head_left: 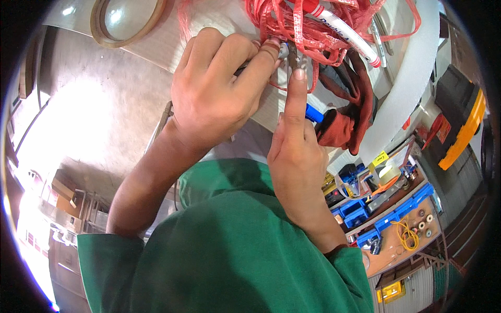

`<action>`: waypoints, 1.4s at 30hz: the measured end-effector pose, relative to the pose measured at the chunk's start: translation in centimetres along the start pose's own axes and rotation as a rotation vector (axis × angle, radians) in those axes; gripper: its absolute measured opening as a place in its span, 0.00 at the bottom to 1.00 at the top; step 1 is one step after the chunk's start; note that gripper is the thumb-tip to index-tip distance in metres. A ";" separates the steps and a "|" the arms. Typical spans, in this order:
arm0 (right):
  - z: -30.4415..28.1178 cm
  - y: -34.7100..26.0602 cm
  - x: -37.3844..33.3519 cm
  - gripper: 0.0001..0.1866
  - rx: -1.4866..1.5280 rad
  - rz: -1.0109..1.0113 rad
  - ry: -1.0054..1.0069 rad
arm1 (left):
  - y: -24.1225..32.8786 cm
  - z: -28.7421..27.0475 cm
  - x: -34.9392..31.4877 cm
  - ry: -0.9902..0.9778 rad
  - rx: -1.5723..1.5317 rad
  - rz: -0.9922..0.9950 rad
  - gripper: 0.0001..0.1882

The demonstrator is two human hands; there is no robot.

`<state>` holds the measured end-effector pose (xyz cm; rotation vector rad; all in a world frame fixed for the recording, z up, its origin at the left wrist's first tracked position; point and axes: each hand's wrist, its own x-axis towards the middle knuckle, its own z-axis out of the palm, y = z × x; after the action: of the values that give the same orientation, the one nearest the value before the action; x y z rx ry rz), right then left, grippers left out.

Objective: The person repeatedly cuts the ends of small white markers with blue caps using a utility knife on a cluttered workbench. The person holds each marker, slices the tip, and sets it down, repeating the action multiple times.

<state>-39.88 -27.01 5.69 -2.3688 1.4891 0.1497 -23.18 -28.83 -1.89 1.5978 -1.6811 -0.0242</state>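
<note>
My left hand [214, 86] is closed, its thumb and index finger pinching a small white and blue piece [283, 50] at the table's edge. Most of that piece is hidden by the fingers. Beside it, my right hand [297, 151] has curled fingers and its index finger stretched along a narrow dark metal tool [293, 56]. The tool's far end meets the pinched piece. A blue cylindrical end [313, 113] shows beside the right index finger; I cannot tell whether the hand holds it. Just beyond both hands lies a tangled heap of red plastic ribbon [266, 18].
A red-capped white marker [347, 34] rests on the ribbon. Red and dark gloves [339, 128] lie right of my hands, by a curved white strip [409, 94]. A tape roll [95, 26] is at far left. A workbench with blue bins [355, 215] stands at right.
</note>
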 end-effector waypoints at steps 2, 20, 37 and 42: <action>-0.3 -0.2 0.1 0.46 -0.072 -0.013 0.000 | 0.6 -0.1 -0.1 -0.011 -0.001 -0.047 0.11; -5.4 3.4 -2.0 0.31 0.386 0.106 -0.107 | 1.3 -0.5 -0.5 -0.041 -0.008 -0.120 0.14; -8.7 3.7 -6.4 0.18 0.936 0.580 -0.416 | 7.5 -8.8 -0.5 -0.181 -0.566 -0.701 0.15; -8.9 3.8 -7.2 0.20 1.003 0.433 -0.360 | 9.5 -10.7 -0.1 -0.338 -0.682 -1.003 0.13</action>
<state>-47.30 -25.32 15.05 -1.1586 1.3969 -0.0645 -25.26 -21.60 10.22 1.7412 -0.7556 -1.2737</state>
